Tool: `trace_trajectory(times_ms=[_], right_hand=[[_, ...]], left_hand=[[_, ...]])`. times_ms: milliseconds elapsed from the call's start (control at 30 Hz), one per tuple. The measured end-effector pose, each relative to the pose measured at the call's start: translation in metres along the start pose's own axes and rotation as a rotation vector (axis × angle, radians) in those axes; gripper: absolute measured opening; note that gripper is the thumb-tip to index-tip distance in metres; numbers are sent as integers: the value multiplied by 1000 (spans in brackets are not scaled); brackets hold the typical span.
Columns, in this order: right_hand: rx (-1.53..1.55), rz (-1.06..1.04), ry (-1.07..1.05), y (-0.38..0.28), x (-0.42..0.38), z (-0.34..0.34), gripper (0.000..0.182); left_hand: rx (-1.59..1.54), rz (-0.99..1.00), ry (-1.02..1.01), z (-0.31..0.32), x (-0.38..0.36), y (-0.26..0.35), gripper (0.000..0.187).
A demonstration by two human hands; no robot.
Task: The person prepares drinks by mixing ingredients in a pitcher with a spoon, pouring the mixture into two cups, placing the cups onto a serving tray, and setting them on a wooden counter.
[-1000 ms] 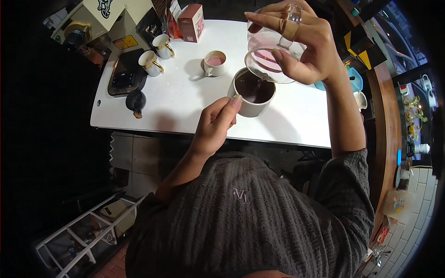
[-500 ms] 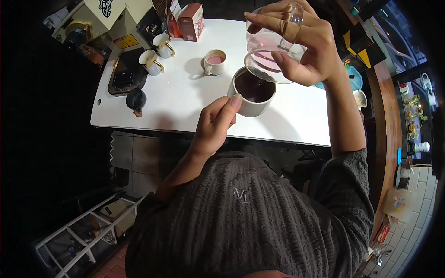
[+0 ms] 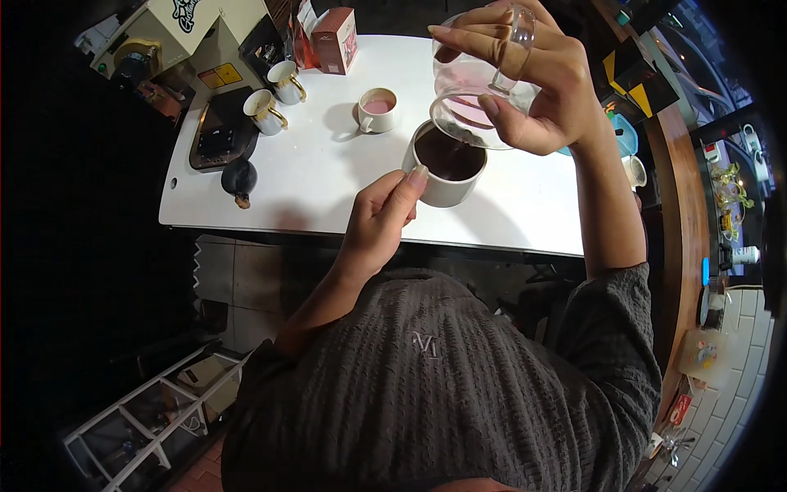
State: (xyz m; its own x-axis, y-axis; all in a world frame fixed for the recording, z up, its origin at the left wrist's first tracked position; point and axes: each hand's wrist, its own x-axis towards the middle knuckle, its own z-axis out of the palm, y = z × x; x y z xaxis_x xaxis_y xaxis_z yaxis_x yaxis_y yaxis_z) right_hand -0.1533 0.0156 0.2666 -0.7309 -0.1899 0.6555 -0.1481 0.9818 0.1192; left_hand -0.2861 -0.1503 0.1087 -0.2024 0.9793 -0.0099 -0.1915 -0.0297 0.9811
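My left hand [image 3: 379,220] is closed around the handle side of a large white mug [image 3: 447,193], thumb up by the rim. Dark liquid [image 3: 443,156] fills much of this mug, which is held near the table's front edge. Above it, my right hand [image 3: 551,92] grips a clear glass pitcher [image 3: 457,80], fingers wrapped at its handle. The glass is tipped steeply, mouth down over the mug, and pinkish tones show through it. Dark drops or bits sit at its lower rim. A small white cup [image 3: 375,121] with pink liquid stands just beyond, to the left.
On the white table [image 3: 279,193] are two gold-handled cups [image 3: 265,113], a black scale [image 3: 215,135], a round dark object with a wooden end [image 3: 239,179] and a red-and-white box [image 3: 335,43]. A machine [image 3: 184,49] stands back left. A wooden counter [image 3: 687,230] runs along the right.
Both hands, the mug and the tipped glass hold nearly the same position. The view has shifted very slightly.
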Motion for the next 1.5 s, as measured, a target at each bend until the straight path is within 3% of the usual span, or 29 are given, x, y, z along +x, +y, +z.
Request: trace_trajectory(times_ms=[233,333,533,633,767,933,1033,1133,1333,1433,1500], right_hand=[[59,-167,150,13,-4,11,48],[-2,-51,20,3,0,2,47],[2,-75,18,8,0,7,47],[42,-159,169,13,-1,13,47],[-5,-75,24,8,3,4,48],[-16,-79,13,12,3,8,49],[23,-167,148,16,3,14,49],[3,-76,32,13,4,10,48],[14,-168,148,17,6,13,48],[-35,-55,-21,11,8,6,47],[-24,-69,1,12,10,7,47]], left_hand=[[-11,17,-5,0,1,-1,42],[-21,22,-12,-1,1,-1,43],[-17,20,-13,-2,3,-2,42],[-23,20,-10,-4,5,-5,42],[-39,15,-9,-4,6,-3,42],[-57,-1,-2,-3,8,-2,42],[-50,8,-4,-4,10,-4,43],[-46,-5,-26,-7,11,-5,34],[-35,8,-48,-11,14,-6,34],[-31,5,-51,-12,16,-5,35],[-37,8,-35,-11,16,-3,40]])
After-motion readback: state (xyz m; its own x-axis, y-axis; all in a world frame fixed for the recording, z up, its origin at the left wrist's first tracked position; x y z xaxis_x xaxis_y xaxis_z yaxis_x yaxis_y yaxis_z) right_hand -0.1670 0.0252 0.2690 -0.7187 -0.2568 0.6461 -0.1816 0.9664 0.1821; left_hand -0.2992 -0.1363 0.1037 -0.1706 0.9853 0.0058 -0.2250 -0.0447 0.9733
